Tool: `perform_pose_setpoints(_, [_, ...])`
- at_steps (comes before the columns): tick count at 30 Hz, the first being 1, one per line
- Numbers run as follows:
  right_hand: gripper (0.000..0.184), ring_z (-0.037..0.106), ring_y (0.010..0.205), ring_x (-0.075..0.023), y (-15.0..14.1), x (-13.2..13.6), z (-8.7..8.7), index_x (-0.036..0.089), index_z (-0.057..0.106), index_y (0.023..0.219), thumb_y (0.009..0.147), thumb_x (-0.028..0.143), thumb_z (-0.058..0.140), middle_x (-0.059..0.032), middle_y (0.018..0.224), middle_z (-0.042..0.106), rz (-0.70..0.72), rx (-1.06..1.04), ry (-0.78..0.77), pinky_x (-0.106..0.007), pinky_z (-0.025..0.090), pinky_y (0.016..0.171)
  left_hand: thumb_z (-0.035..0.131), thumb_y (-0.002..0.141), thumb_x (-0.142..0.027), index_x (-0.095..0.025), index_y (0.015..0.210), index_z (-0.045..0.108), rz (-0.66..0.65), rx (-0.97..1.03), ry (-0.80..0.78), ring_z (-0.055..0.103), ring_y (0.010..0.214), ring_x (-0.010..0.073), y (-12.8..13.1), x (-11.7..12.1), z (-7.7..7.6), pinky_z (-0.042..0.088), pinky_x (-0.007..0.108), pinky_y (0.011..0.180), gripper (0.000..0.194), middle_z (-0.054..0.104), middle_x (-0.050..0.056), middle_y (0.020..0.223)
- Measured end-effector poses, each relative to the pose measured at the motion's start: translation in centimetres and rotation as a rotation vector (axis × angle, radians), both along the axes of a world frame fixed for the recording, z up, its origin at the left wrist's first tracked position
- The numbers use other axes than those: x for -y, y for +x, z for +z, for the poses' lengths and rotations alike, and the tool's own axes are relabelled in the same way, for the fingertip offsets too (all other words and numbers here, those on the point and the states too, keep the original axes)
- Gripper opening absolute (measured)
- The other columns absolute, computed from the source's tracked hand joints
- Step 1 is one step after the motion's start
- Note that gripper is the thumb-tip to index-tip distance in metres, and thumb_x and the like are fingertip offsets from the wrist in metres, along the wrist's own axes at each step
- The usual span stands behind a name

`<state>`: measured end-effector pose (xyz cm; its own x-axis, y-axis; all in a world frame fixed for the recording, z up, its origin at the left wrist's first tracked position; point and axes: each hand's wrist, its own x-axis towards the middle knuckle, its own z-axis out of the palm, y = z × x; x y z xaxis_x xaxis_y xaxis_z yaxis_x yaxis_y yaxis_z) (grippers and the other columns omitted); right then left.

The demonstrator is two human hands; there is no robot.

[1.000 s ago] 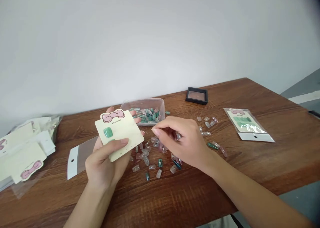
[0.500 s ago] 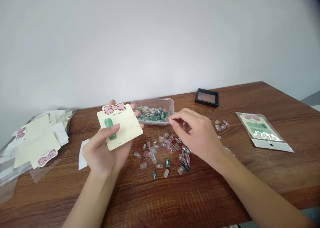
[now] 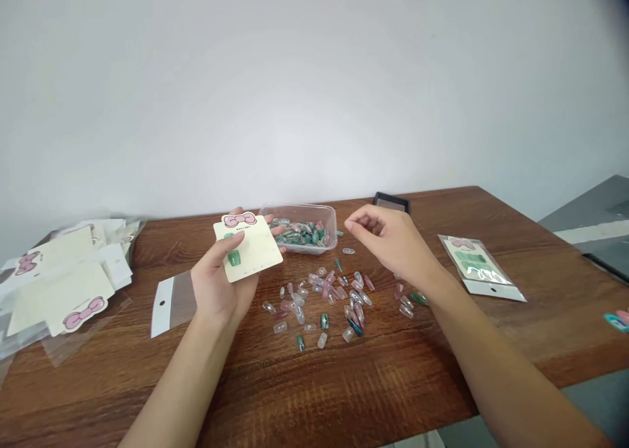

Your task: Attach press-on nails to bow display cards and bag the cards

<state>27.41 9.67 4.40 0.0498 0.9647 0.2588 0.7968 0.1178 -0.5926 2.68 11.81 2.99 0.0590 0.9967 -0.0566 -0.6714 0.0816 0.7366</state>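
Observation:
My left hand (image 3: 221, 284) grips a cream card (image 3: 260, 248) with a pink bow printed at its top. Its thumb presses over a green press-on nail (image 3: 234, 258) on the card's left side, so part of the green is covered. My right hand (image 3: 393, 238) hovers just right of a clear plastic box (image 3: 335, 225), with thumb and forefinger pinched together; whatever lies between them is too small to make out. Teal and pink press-on nails (image 3: 309, 232) fill the box. Several loose nails (image 3: 322, 294) in pink, clear and teal are scattered on the table between my arms.
Cream cards and clear sleeves (image 3: 73, 271) are piled at the left. A clear bag with a white header (image 3: 162, 307) lies beside my left wrist. On the right rests a packed card of green nails (image 3: 476, 264). Behind my right hand is a black frame (image 3: 393, 201).
The view has shifted, showing more at the right. My right hand has drawn away from the box's right edge, uncovering some loose nails. The left hand still holds the card.

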Motion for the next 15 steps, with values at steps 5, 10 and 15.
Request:
perform_pose_setpoints(5, [0.021,0.066,0.071,-0.0184,1.9,-0.3,-1.6,0.022,0.070,0.081,0.093,0.031,0.056,-0.0015,0.081,0.075,0.003,0.106,-0.141,-0.031,0.046,0.066,0.060,0.080,-0.016,-0.021,0.129,0.058,-0.011,0.030,-0.012,0.073,0.098,0.0348,-0.1,0.0,0.0,0.060,0.057,0.085,0.049,0.074,0.011,0.105])
perform_pose_setpoints(10, [0.018,0.069,0.091,-0.0226,2.8,-1.3,-3.7,0.023,0.071,0.101,0.093,0.025,0.055,-0.0054,0.100,0.076,-0.043,0.157,-0.150,-0.034,0.050,0.079,0.060,0.081,-0.016,-0.020,0.131,0.056,-0.025,0.036,-0.013,0.073,0.101,0.0355,0.1,0.1,0.1,0.058,0.058,0.088,0.051,0.074,0.010,0.103])
perform_pose_setpoints(15, [0.026,0.069,0.091,-0.0248,1.9,-2.4,-4.7,0.025,0.072,0.115,0.092,0.025,0.060,-0.0074,0.100,0.073,-0.033,0.190,-0.125,-0.037,0.051,0.079,0.062,0.081,-0.015,-0.020,0.130,0.057,-0.020,0.031,-0.021,0.073,0.099,0.0352,0.1,0.1,0.2,0.058,0.058,0.088,0.050,0.074,0.010,0.106])
